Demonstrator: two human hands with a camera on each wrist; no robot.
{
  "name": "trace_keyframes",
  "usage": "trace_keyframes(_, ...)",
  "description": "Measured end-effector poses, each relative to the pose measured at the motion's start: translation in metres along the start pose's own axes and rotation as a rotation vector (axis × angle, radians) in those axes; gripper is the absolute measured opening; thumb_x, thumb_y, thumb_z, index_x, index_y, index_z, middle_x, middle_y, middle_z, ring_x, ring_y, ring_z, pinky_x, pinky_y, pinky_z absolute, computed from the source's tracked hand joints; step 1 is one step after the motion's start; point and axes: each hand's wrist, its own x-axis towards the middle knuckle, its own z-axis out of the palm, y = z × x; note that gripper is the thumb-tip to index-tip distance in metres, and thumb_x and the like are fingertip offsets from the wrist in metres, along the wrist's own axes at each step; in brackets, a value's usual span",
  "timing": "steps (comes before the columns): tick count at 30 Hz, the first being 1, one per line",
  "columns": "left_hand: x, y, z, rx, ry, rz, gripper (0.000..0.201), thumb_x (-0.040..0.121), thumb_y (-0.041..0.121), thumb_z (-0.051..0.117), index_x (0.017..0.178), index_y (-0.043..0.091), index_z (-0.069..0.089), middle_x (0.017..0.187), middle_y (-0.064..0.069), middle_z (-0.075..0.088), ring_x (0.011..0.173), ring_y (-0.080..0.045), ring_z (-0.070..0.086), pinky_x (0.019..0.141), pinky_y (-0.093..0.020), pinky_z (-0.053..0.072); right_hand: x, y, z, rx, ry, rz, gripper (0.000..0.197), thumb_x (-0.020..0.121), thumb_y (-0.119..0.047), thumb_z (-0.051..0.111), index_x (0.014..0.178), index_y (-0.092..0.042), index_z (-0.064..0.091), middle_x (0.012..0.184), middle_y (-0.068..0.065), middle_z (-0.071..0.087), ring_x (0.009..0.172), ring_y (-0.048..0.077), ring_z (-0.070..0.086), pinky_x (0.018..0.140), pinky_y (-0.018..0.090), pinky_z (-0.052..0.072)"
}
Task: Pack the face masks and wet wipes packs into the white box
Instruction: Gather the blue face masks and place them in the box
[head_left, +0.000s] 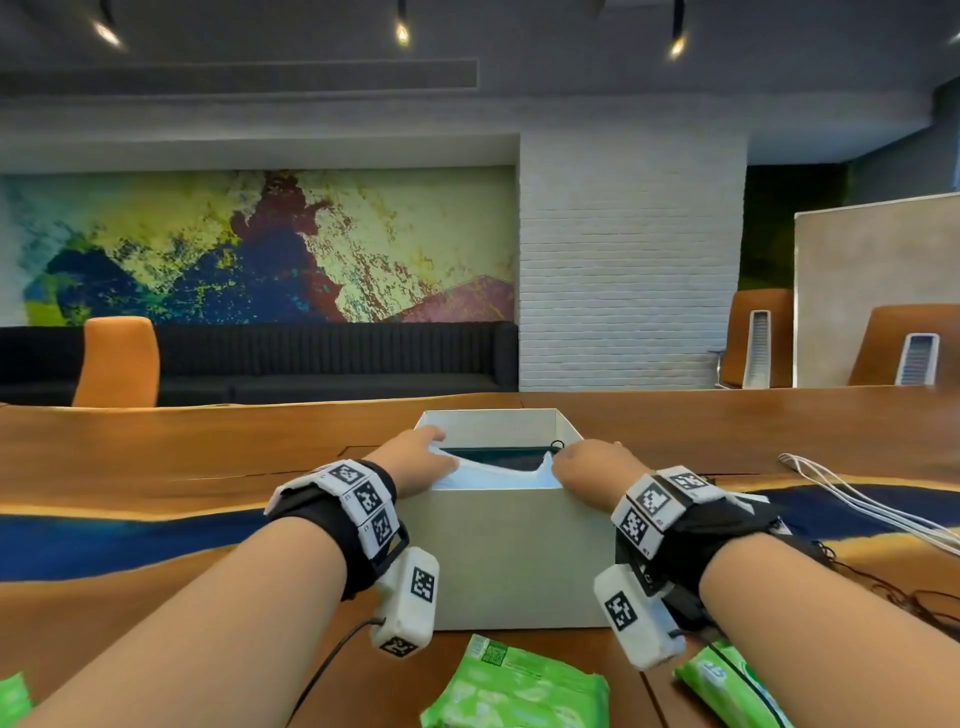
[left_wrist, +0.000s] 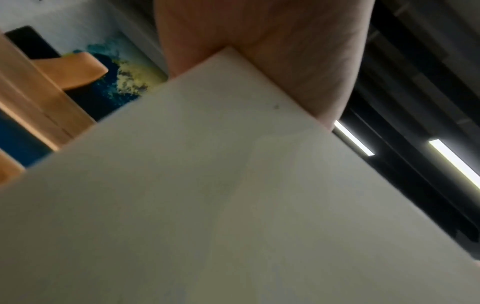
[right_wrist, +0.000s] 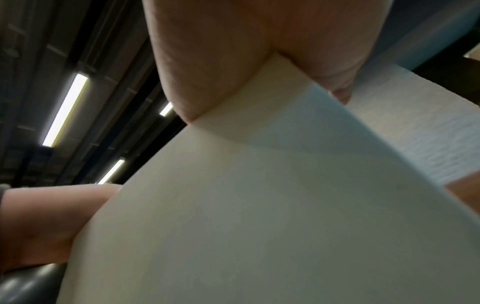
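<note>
The open white box (head_left: 509, 556) stands on the wooden table in front of me. A stack of white face masks (head_left: 498, 475) lies across its near opening, over something dark inside. My left hand (head_left: 415, 457) holds the stack's left end and my right hand (head_left: 592, 467) its right end, fingers curled over the box's top corners. Green wet wipes packs lie in front of the box: one (head_left: 519, 691) in the middle, one (head_left: 727, 686) to the right, one (head_left: 13, 696) at the far left edge. Both wrist views show only the box wall (left_wrist: 233, 185) (right_wrist: 259, 205) with a palm (left_wrist: 259, 41) (right_wrist: 207, 51) above its corner.
White cables (head_left: 872, 509) trail over the table to the right of the box, and dark wires lie near my right forearm. An orange chair (head_left: 117, 361) stands behind the table at left, with more chairs at the far right.
</note>
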Motion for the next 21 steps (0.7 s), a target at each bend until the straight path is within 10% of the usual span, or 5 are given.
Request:
trace_keyframes(7, 0.005, 0.007, 0.006, 0.370, -0.158, -0.105, 0.051, 0.097, 0.051, 0.035, 0.136, 0.023, 0.050, 0.144, -0.006, 0.043, 0.133, -0.029, 0.038, 0.113, -0.045, 0.026, -0.006, -0.003, -0.001, -0.099, -0.067, -0.040, 0.027, 0.092, -0.029, 0.031, 0.100, -0.018, 0.055, 0.132, 0.014, 0.050, 0.120, 0.031, 0.044, 0.103, 0.042, 0.036)
trace_keyframes(10, 0.012, 0.000, 0.008, 0.408, -0.149, -0.186, 0.078, 0.077, 0.073, 0.039, 0.141, 0.029, 0.044, 0.148, -0.007, 0.037, 0.140, -0.033, 0.027, 0.117, -0.050, 0.010, -0.011, -0.003, -0.003, -0.021, -0.067, -0.049, 0.046, 0.093, -0.029, 0.032, 0.137, -0.019, 0.041, 0.147, 0.006, 0.035, 0.134, 0.028, 0.032, 0.106, 0.041, 0.033)
trace_keyframes(12, 0.014, -0.004, 0.007, 0.434, -0.147, -0.216, 0.101, 0.058, 0.083, 0.039, 0.141, 0.025, 0.043, 0.150, -0.009, 0.036, 0.142, -0.034, 0.022, 0.117, -0.053, 0.005, -0.010, -0.003, -0.002, -0.074, -0.065, -0.046, 0.034, 0.092, -0.028, 0.034, 0.115, -0.020, 0.059, 0.126, 0.006, 0.053, 0.121, 0.029, 0.046, 0.096, 0.036, 0.041)
trace_keyframes(15, 0.012, -0.004, 0.009, 0.471, -0.140, -0.169, 0.080, 0.082, 0.070, 0.042, 0.149, 0.028, 0.027, 0.160, -0.007, 0.013, 0.147, -0.031, 0.003, 0.116, -0.053, -0.009, -0.008, -0.002, -0.002, -0.135, -0.073, 0.003, 0.031, 0.089, -0.038, 0.035, 0.065, -0.021, 0.044, 0.075, 0.001, 0.046, 0.081, 0.025, 0.049, 0.067, 0.029, 0.037)
trace_keyframes(21, 0.007, 0.003, 0.007, 0.564, -0.225, -0.062, 0.063, 0.095, 0.063, 0.021, 0.151, 0.035, 0.019, 0.161, 0.003, 0.009, 0.148, -0.021, -0.007, 0.110, -0.058, -0.021, -0.017, -0.006, -0.010, -0.099, -0.104, 0.033, 0.029, 0.092, -0.040, 0.037, 0.068, -0.025, 0.040, 0.085, 0.001, 0.047, 0.086, 0.024, 0.049, 0.069, 0.028, 0.036)
